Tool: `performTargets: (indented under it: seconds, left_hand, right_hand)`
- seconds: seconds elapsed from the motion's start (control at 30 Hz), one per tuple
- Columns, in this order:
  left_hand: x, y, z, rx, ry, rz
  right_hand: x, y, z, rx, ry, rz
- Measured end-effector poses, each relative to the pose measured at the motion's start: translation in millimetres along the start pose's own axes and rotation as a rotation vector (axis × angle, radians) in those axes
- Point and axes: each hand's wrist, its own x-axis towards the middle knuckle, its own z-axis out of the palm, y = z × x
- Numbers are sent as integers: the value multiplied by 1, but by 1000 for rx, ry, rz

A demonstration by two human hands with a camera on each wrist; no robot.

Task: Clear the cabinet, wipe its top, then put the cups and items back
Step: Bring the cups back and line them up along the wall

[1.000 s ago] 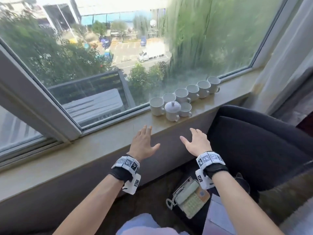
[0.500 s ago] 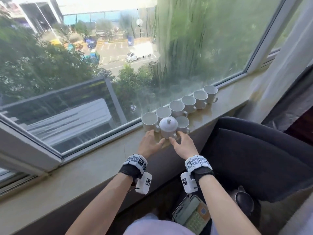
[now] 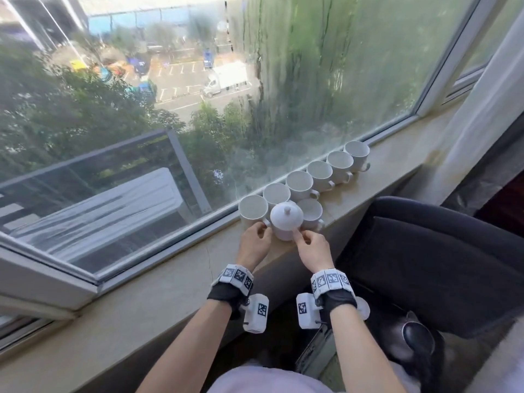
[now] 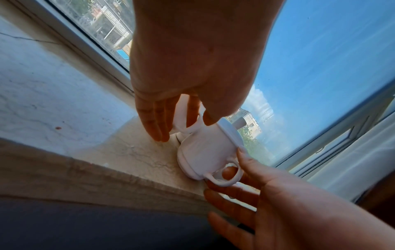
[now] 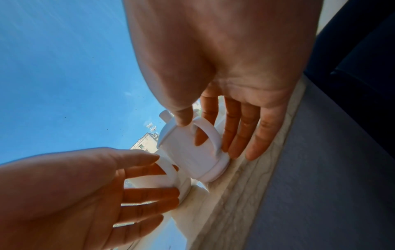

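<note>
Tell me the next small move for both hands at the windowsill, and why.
Probably lift straight up: the right hand has a finger through the handle of the white lidded ceramic pot, the left hand hooks the handle of the leftmost white ceramic cup, and both pieces stand on the beige stone sill.

Bare forearms on both sides, no sleeves in sight. On the left hand (image 3: 254,243), a black cuff wraps the wrist just behind it, topped by a band of white blocks printed with black square codes. A white boxy unit with one more code hangs under that wrist. The right hand (image 3: 314,251) wears the same kit: black cuff, coded white band, white box beneath.
</note>
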Motion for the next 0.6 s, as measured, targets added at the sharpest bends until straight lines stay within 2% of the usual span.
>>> performTargets:
  seconds: [0.13, 0.6]
  left_hand:
    - [-4, -4, -2, -72, 41, -27]
    - [-15, -15, -13, -486, -56, -204]
  right_hand:
    - [-5, 1, 7, 63, -16, 10]
    - [-4, 16, 22, 159, -13, 16]
